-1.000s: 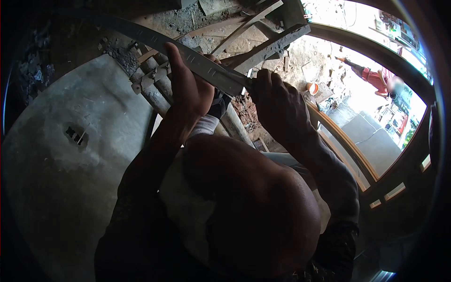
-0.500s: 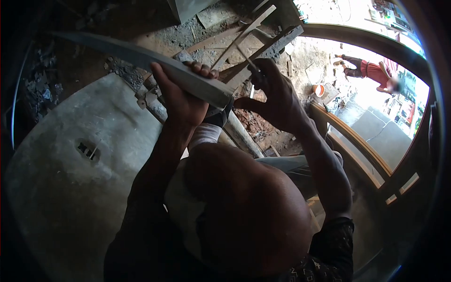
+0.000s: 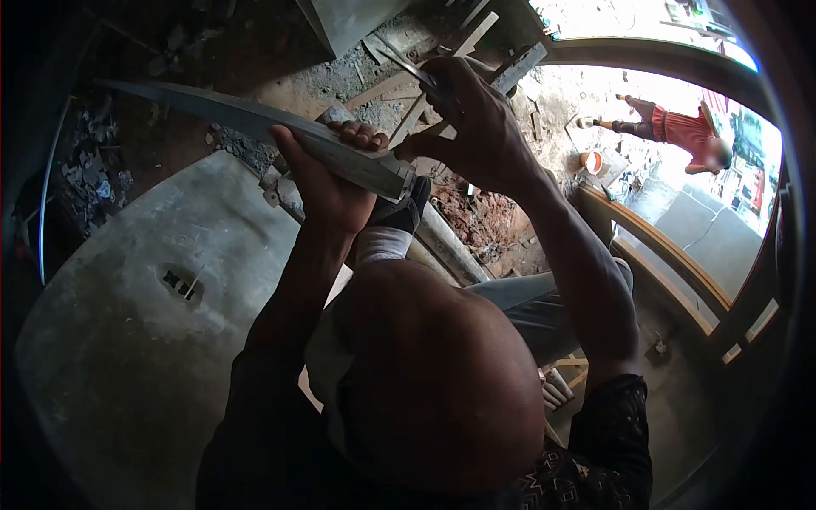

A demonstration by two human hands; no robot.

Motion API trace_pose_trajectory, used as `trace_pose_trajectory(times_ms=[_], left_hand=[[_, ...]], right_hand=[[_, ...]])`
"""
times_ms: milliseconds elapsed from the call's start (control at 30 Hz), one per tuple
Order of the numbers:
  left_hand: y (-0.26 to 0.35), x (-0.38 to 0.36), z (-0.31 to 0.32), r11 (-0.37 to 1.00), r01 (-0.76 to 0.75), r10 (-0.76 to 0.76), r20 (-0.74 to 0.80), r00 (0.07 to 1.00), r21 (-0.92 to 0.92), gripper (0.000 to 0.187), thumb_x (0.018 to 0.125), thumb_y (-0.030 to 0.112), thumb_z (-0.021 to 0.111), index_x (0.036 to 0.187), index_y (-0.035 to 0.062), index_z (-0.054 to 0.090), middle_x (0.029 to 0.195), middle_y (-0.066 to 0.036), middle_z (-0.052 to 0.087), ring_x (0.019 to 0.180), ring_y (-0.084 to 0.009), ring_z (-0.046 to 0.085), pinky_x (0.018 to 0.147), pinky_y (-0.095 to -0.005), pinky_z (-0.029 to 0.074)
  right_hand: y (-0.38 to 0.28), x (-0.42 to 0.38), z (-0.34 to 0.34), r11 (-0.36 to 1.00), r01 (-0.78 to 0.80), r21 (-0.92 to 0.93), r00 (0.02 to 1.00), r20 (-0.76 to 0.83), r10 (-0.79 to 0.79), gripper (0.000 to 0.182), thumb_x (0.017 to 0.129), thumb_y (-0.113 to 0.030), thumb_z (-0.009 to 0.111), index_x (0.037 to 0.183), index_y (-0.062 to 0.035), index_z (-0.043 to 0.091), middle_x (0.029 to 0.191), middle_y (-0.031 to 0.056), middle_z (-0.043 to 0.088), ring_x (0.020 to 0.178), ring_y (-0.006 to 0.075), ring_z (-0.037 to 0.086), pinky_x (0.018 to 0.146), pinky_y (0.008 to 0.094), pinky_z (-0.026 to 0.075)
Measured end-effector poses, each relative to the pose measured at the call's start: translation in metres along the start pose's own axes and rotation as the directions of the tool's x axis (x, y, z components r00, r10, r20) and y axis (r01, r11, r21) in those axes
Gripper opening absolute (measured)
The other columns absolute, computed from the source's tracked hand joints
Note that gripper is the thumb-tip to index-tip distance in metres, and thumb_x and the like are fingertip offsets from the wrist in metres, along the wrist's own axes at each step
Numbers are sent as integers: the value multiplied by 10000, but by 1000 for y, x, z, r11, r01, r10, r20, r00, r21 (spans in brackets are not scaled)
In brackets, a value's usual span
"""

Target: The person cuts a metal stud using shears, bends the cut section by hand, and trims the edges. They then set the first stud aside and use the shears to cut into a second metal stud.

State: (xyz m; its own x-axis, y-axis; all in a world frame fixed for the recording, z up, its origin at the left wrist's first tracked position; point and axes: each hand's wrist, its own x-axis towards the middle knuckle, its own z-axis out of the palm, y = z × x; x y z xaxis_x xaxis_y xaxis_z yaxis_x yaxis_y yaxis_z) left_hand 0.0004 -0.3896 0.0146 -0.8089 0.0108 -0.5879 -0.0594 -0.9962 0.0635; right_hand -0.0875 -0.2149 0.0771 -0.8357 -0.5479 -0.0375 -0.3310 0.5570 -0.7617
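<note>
Two bare hands work above the person's raised knee. No brand, label or writing can be read anywhere. The left hand is clenched around a long metal strip, flat, grey and dull, which runs from its cut end just right of the fingers up and away to the left, tapering in the view to a thin point. The right hand is closed on a thin dark tool, slim and rod-like, whose tip sticks out to the upper left of the knuckles; what kind of tool it is cannot be told. The two hands are near each other, the right one slightly higher, just past the strip's cut end.

Below the strip lies a round grey concrete slab, rough and mottled, with a small slotted hole in it. Beside it lie pale pipes, rubble and wooden laths. A curved wooden frame sweeps along the right. Beyond it, in bright light, another person in red bends over.
</note>
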Motion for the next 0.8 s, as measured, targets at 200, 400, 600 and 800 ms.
trace_pose_trajectory(times_ms=[200,400,600,800], left_hand=[[3,-2,-7,999,-15,19,-86,996,38,745,868,811,485,892,67,485,779,-50,483,776,-207,483,835,-383,451],[8,-9,-18,999,18,-17,-24,1000,45,701,884,767,519,935,68,534,844,-27,544,818,-170,554,837,-364,500],[9,-7,-17,999,11,-7,-81,997,53,730,880,789,493,926,60,510,830,-46,522,821,-198,530,846,-376,487],[8,2,-4,999,35,-34,-68,997,9,748,901,798,426,913,53,492,816,-69,517,798,-232,527,866,-422,471]], right_hand=[[8,22,10,996,-66,55,995,78,62,879,615,-365,965,1264,-31,476,1057,178,651,986,321,678,824,422,534],[13,30,19,990,-60,129,992,115,46,889,596,-352,978,1261,-39,476,1021,154,644,948,287,660,820,416,532],[6,24,14,987,-75,139,986,155,53,835,646,-309,957,1294,-38,507,1021,139,651,954,283,656,853,412,539],[-8,4,-3,967,-99,233,958,287,29,450,810,-75,787,1218,-26,604,1088,117,731,1028,259,717,872,386,558]])
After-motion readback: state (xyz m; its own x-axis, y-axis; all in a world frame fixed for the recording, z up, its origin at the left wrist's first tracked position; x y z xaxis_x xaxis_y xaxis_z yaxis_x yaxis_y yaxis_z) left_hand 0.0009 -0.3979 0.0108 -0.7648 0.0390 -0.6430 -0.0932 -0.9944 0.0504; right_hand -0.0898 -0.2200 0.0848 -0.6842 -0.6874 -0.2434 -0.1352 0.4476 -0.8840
